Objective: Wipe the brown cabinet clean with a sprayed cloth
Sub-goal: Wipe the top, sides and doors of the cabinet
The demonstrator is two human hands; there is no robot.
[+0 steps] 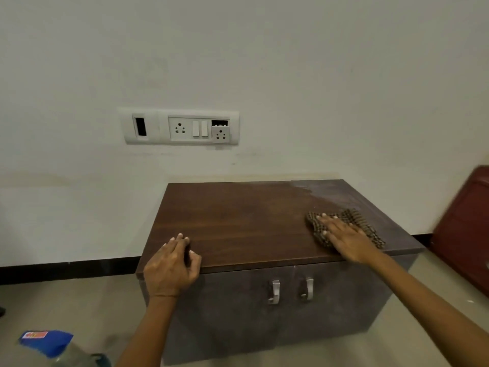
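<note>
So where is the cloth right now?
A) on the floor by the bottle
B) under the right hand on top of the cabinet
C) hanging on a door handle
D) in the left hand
B: the cloth lies flat on the cabinet top, pressed under the right hand, while the left hand only grips the cabinet's front left edge.
</note>
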